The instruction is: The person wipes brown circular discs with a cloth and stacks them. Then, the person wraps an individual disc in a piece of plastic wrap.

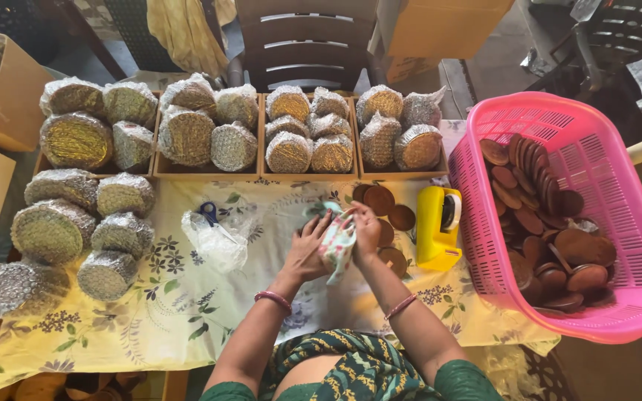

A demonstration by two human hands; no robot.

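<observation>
Head view — both hands meet over the flowered tablecloth (187,312). Left hand (307,252) and right hand (365,229) close together, fingers pinching a patterned cloth (337,241) held between them, just above the table. Whether a disc sits inside the cloth — cannot tell.

A few brown discs (380,199) lie just beyond the hands; yellow tape dispenser (438,226) beside them, pink basket (618,223) of more discs at right. Bubble-wrapped bundles (187,134) fill trays behind.

Judged step: wiping or handling with the cloth. A next move would need one hand freed from the cloth.
</observation>
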